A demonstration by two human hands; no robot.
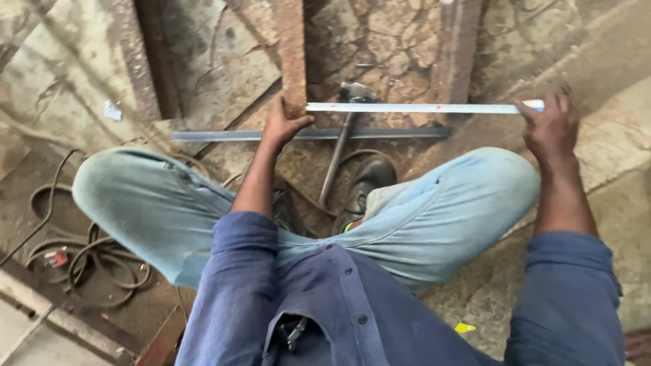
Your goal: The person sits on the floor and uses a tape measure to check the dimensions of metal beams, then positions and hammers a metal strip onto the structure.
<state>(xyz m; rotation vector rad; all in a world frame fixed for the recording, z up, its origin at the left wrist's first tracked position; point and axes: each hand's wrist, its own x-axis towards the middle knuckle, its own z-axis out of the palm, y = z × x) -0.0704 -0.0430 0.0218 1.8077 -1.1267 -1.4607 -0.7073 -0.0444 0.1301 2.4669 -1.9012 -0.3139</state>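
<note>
A white measuring tape (413, 108) is stretched level between my two hands, just above a long grey metal bar (224, 135) lying on the cracked floor. My left hand (283, 125) pinches the tape's left end against the bottom of a rusty upright bar (291, 47). My right hand (550, 129) grips the tape's right end, where a bluish tip shows. I squat with both knees in light jeans spread wide, blue sleeves on my arms.
A hammer (342, 135) lies between my feet, head toward the tape. A second rusty bar (458, 47) stands at the upper right. Coiled cables (102, 261) lie at the lower left beside a metal rail (61, 315). My black shoe (369, 179) sits centre.
</note>
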